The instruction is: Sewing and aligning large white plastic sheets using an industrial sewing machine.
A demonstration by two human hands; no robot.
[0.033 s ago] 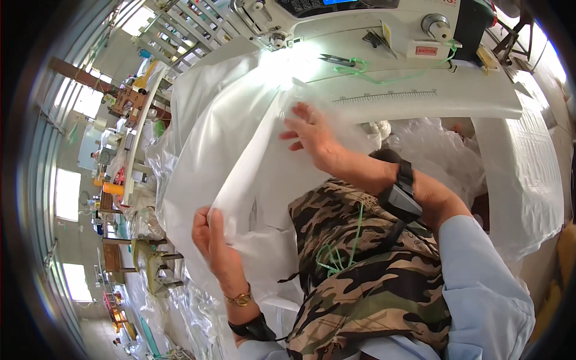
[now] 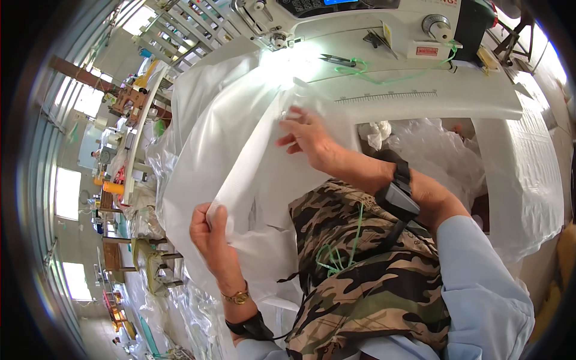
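Observation:
A thin white plastic-like sheet [image 2: 192, 180] spreads over the machine bed and hangs toward my lap. Along it runs a folded white strip [image 2: 249, 159], slanting from the brightly lit needle area of a sewing machine [image 2: 354, 33] down to my left hand. My left hand [image 2: 213, 240] is closed on the lower end of this strip, thumb on top. Over the strip's upper part is my right hand [image 2: 306, 141], its fingers curved and apart; its fingertips are at the strip's right edge, and whether they touch it is hard to see.
Black thread snips [image 2: 338, 60] and green cord [image 2: 384, 80] lie on the machine bed beyond a printed ruler scale [image 2: 390, 95]. Crumpled clear plastic [image 2: 435, 150] fills the gap at right. A camouflage apron [image 2: 372, 270] covers my lap. Other worktables [image 2: 141, 138] stand at left.
My right hand has shifted slightly down and left, its fingers drawing in a little. My left hand has moved slightly left, and the strip lies straighter between them.

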